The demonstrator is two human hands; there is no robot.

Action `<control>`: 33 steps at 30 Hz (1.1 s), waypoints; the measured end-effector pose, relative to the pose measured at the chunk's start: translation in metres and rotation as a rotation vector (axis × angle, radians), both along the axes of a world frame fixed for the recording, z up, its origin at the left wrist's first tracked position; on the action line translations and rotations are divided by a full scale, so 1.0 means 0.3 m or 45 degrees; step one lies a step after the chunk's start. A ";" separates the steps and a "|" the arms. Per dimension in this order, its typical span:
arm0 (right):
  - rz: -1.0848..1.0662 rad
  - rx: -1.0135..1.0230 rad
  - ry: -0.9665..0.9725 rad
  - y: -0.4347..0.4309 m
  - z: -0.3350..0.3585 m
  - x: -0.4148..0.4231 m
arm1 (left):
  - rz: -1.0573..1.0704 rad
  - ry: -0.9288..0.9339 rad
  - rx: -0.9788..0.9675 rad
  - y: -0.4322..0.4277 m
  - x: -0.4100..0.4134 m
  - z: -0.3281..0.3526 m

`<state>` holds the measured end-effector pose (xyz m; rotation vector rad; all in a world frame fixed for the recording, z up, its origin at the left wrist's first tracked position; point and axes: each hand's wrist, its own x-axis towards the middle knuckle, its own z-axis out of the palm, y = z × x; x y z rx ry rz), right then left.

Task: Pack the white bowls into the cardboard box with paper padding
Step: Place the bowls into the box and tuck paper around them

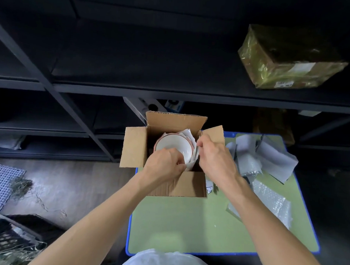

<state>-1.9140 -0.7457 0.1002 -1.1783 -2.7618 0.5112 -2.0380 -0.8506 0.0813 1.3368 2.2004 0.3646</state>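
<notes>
Inside the cardboard box (pixel 137 148), the left hand (pixel 164 162) is pinching the white bowl (pixel 174 147) at its 6 o'clock rim while the right hand (pixel 215 154) is gripping paper padding (pixel 191 136) at 3 o'clock, best tucked snugly.

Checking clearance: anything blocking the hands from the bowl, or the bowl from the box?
Nothing visible. The white bowl already sits inside the open cardboard box, paper padding beside it; left hand and right hand are at its rim.

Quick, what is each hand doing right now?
Left hand: closed, gripping the near rim of the bowl in the box.
Right hand: fingers pinched on the paper beside the bowl.
</notes>
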 end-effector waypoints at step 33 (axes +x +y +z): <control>-0.323 -0.125 -0.204 0.127 -0.067 0.740 | -0.541 -0.050 0.233 0.195 0.579 -0.058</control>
